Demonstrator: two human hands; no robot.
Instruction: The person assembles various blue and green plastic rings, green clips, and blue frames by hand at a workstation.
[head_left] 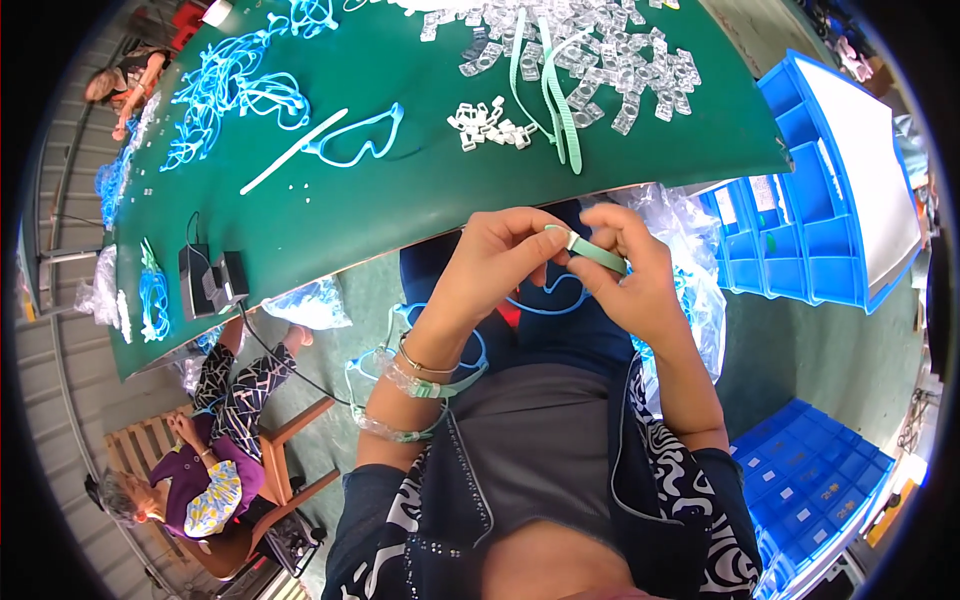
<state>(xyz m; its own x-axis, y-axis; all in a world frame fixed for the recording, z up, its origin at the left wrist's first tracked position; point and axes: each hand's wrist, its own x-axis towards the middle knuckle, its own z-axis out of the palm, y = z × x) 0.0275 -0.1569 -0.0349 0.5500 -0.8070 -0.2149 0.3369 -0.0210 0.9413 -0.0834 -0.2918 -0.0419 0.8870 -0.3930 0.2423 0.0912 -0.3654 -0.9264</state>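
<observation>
Above my lap, just off the table edge, my left hand (512,258) pinches one end of a pale green strap (598,255) beside a small white buckle (572,241). My right hand (636,268) grips the same strap farther along, its fingers curled round it. A blue eyeglass-like frame (552,300) lies on my lap beneath the hands. Blue frames with straps (435,385) hang around my left forearm. Loose green straps (553,95) lie on the table near a small heap of white buckles (488,128).
The green table (420,190) carries clear plastic pieces (640,75), tangled blue frames (225,90), a single blue frame (362,142), a pale strip (290,155) and a black box (228,278) with a cord. Blue bins (790,240) stand right; a seated person (200,480) is at left.
</observation>
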